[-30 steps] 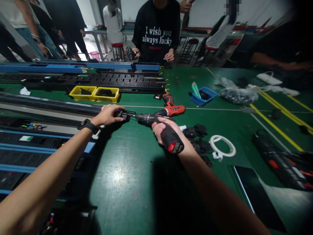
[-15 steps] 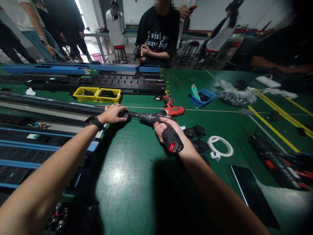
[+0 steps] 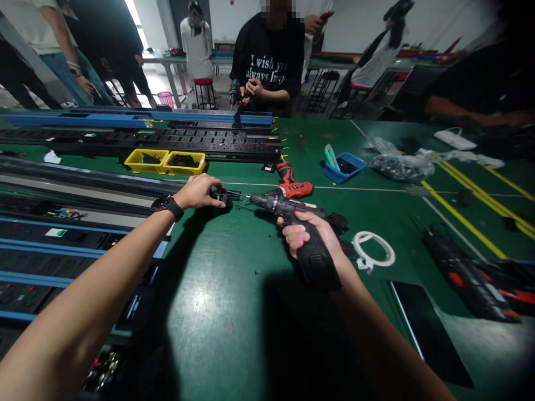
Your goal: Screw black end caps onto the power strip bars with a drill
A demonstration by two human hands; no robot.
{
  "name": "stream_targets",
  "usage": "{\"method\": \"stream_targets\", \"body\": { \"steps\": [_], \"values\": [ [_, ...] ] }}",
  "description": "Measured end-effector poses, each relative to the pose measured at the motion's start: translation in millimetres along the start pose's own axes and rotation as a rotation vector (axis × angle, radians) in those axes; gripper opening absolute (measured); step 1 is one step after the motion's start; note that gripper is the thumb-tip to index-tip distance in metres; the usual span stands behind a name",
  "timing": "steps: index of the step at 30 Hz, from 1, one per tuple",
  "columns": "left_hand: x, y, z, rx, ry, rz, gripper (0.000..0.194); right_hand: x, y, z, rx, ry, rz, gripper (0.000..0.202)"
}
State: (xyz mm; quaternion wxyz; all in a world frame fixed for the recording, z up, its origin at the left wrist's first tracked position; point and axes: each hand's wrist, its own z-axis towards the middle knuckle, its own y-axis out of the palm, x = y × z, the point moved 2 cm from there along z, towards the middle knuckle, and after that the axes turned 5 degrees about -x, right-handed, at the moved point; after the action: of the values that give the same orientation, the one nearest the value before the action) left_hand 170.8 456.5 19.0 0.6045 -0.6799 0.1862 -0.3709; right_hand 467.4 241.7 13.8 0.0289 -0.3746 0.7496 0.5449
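Note:
My left hand (image 3: 203, 192), with a black watch on its wrist, grips a small black part (image 3: 226, 196) between thumb and fingers over the green table. Thin prongs stick out from the part to the right. My right hand (image 3: 307, 234) is wrapped round the handle of a black drill (image 3: 288, 210), whose bit points left at the prongs. Whether the bit touches them I cannot tell. Behind this drill lies a red and black drill (image 3: 298, 189). Tiny dark screws (image 3: 256, 273) lie on the tabletop.
Two yellow bins (image 3: 184, 161) stand by long black strips (image 3: 200, 146). Black and blue strips (image 3: 42, 267) cover the left side. To the right are a blue tray (image 3: 345, 167), a tape roll (image 3: 374, 249) and a phone (image 3: 430, 328). A person (image 3: 270, 61) holds a drill opposite.
My right hand has moved right and nearer with the drill, which has turned so its handle base shows differently. My left hand and the black part have shifted slightly right.

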Motion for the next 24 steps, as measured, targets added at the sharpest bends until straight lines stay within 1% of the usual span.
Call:
{"method": "stream_targets", "body": {
  "steps": [3,4,6,7,9,11,13,15,17,19,21,24],
  "values": [
    [27.2,-10.8,-11.3,0.119,0.047,-0.071,0.063,2.9,-3.2,-22.7,-0.078,0.010,-0.029,0.029],
    [37.9,-11.6,-18.0,0.132,0.048,-0.123,0.063,5.5,-6.4,-35.9,-0.086,0.010,-0.034,0.029],
    [61.1,-6.4,-34.6,0.112,-0.008,-0.259,0.062,14.5,-16.9,-70.7,-0.058,0.010,-0.038,0.030],
    [73.3,0.1,-43.9,0.075,-0.061,-0.341,0.060,21.5,-23.9,-91.6,-0.031,0.009,-0.044,0.032],
    [99.2,18.8,-62.6,0.004,-0.178,-0.483,0.058,41.5,-41.5,-137.6,0.044,0.008,-0.061,0.035],
    [127.2,41.7,-78.2,-0.080,-0.229,-0.572,0.056,69.1,-62.9,-184.0,0.130,0.031,-0.062,0.039],
    [154.3,62.8,-88.3,-0.079,-0.260,-0.574,0.052,99.4,-86.5,-224.0,0.226,0.020,-0.047,0.044],
    [180.3,80.5,-92.1,-0.080,-0.249,-0.530,0.045,127.9,-108.8,-252.7,0.271,0.003,-0.019,0.047],
    [203.5,94.1,-91.0,-0.091,-0.263,-0.523,0.039,149.9,-126.9,-268.3,0.242,-0.026,-0.003,0.052],
    [223.3,102.7,-86.8,-0.085,-0.292,-0.521,0.034,164.2,-139.6,-273.6,0.158,-0.034,-0.019,0.054],
    [239.4,106.6,-81.5,-0.047,-0.333,-0.494,0.032,170.6,-148.2,-273.2,0.067,-0.089,-0.035,0.050],
    [256.2,106.8,-74.9,0.023,-0.425,-0.435,0.029,172.5,-156.5,-270.0,-0.084,-0.167,-0.033,0.040]
  ]
}}
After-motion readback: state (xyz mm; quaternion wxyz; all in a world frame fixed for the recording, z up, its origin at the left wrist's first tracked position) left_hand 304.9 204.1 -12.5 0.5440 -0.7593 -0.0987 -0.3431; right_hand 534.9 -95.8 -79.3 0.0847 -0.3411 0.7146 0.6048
